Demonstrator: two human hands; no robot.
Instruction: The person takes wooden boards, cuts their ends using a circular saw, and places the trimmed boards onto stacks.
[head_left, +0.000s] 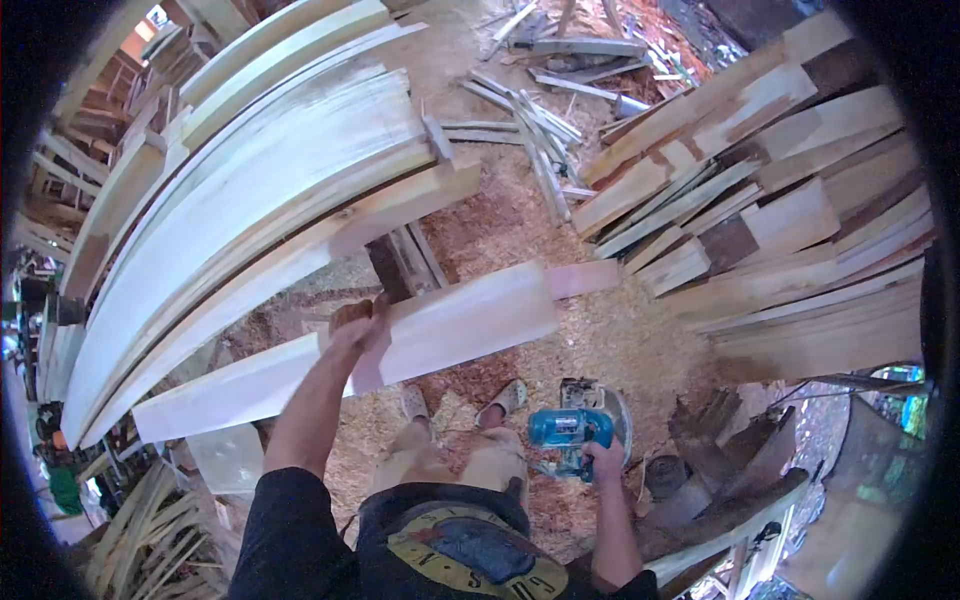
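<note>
Across the left and middle of the frame slants a long pale plank (415, 335), its upper edge gripped by the left hand (354, 326). Right of bottom centre, the right hand (604, 460) clasps a blue circular saw (568, 428); boards (790, 220) lie piled at upper right.

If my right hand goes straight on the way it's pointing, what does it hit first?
Holding the blue saw, your right hand would probably meet the pinkish board jutting past the large plank, though its height is unclear.
</note>
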